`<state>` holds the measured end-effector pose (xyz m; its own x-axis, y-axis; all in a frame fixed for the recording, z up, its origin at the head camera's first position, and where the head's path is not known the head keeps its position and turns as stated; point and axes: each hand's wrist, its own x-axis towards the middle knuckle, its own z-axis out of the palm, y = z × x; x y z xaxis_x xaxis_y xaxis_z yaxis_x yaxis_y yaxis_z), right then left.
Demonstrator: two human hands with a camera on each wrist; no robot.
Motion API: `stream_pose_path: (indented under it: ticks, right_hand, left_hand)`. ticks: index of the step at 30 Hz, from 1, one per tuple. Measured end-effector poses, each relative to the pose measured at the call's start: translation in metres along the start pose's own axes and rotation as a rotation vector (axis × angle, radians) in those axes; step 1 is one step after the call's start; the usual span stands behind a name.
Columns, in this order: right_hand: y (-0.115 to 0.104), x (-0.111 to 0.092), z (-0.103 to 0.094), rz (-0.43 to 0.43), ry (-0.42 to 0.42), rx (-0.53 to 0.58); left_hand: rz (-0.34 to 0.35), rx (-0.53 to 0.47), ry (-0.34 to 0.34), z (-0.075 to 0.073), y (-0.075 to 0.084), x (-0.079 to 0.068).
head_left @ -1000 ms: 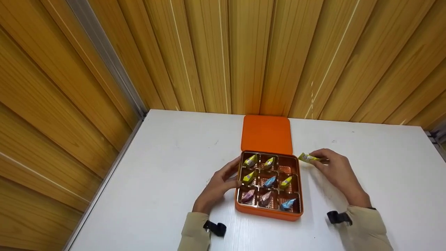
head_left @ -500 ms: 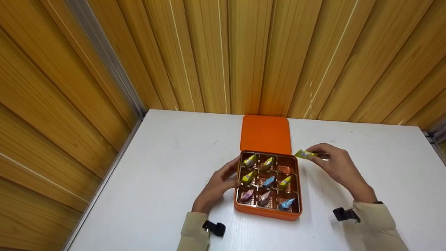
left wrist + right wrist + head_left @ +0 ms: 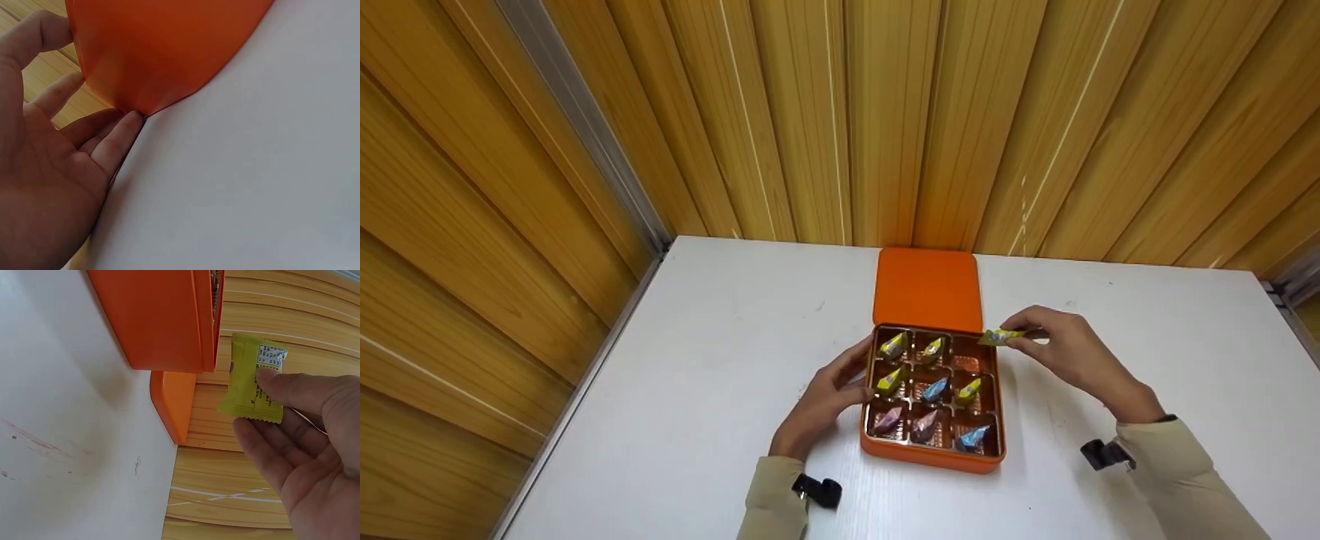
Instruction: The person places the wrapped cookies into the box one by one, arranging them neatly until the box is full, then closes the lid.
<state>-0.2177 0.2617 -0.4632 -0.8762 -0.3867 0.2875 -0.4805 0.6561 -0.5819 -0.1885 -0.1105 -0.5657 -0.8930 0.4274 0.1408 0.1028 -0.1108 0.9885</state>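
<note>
In the head view, an orange tin point(image 3: 931, 454) holds a brown tray of nine compartments. Each compartment has a wrapped candy except the far right one. My left hand point(image 3: 826, 397) rests against the tin's left side, fingers and thumb touching it; the left wrist view shows the fingertips on the orange wall. My right hand point(image 3: 1069, 349) pinches a yellow wrapped candy point(image 3: 247, 377) between thumb and fingers. That candy hangs over the tin's far right edge, at the bare compartment point(image 3: 969, 363), apart from the tray.
An orange lid point(image 3: 928, 289) lies flat behind the tin, near the wall of yellow wood-look panels point(image 3: 810, 127). The white table point(image 3: 720, 375) extends to both sides. A black wrist strap sits on each beige sleeve point(image 3: 1170, 457).
My right hand has moved left with the yellow candy, from beside the tin to over its far right edge. The left hand stays against the tin.
</note>
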Motion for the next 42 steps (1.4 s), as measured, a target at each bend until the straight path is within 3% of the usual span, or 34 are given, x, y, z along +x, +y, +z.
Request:
stream_pose_path:
  ticks: [10,21,30,42]
  right_hand:
    - [-0.007,0.006,0.004,-0.04,-0.095,0.02]
    - [-0.01,0.019,0.006,-0.163,-0.187,-0.019]
    - [-0.014,0.023,0.006,-0.178,-0.268,-0.029]
    - [-0.012,0.029,0.006,-0.209,-0.308,-0.037]
  left_hand:
    - [-0.006,0.012,0.008,0.0,0.0,0.0]
    - [-0.018,0.006,0.017,0.002,0.001,0.0]
    - [-0.011,-0.004,0.012,0.001,0.001,0.001]
    - [-0.017,0.003,0.016,0.001,0.0,0.002]
